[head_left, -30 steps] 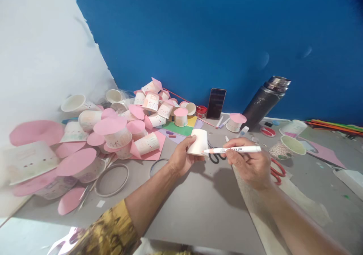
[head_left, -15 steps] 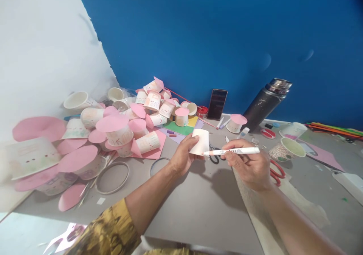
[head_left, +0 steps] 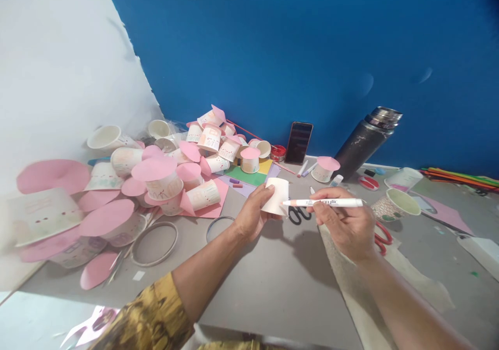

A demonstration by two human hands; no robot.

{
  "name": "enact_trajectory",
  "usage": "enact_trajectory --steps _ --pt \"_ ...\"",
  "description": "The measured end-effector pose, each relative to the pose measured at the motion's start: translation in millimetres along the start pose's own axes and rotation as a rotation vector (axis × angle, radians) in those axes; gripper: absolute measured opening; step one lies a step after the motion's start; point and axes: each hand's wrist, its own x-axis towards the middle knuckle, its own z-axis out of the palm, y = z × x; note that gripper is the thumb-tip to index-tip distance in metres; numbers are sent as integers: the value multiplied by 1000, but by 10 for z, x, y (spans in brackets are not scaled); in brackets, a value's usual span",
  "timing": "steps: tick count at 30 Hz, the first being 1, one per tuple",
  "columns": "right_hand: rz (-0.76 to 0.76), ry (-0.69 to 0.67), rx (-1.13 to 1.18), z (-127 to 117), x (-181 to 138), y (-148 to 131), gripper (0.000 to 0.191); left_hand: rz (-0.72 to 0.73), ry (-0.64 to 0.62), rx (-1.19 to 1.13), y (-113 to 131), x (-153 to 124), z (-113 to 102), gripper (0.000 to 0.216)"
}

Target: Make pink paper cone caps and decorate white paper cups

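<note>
My left hand (head_left: 252, 212) is closed around a plain white paper cup (head_left: 277, 197), held upside down above the table. Between the fingers of my right hand (head_left: 345, 225) lies a white acrylic marker (head_left: 331, 203), level, its tip pointing left at the cup's side near the lower right. Whether the tip touches the paper I cannot tell. Black-handled scissors (head_left: 298, 215) lie behind the cup and marker, partly hidden.
Decorated paper cups with pink paper tops (head_left: 156, 176) are heaped on the left. A phone (head_left: 298, 142) leans on the blue wall beside a dark flask (head_left: 362, 145). Red-handled scissors (head_left: 384, 236), a patterned cup (head_left: 395, 204) and a tape roll (head_left: 155, 243) lie on the grey table (head_left: 268, 287).
My right hand has moved slightly right and up with the marker, whose tip now sits higher on the cup's side. The cup has barely shifted in my left hand.
</note>
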Motion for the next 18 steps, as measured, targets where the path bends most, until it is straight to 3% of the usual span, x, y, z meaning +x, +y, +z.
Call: enact_trajectory --steps 3,10,18 --pt "-8 -44 12 -11 -4 2 9 0 4 8 -5 5 0 42" --pt "-23 7 -50 29 21 -11 8 13 -5 20 -7 4 2 43" --pt "-29 -88 -21 -3 8 -44 13 16 32 21 -2 -8 5 39"
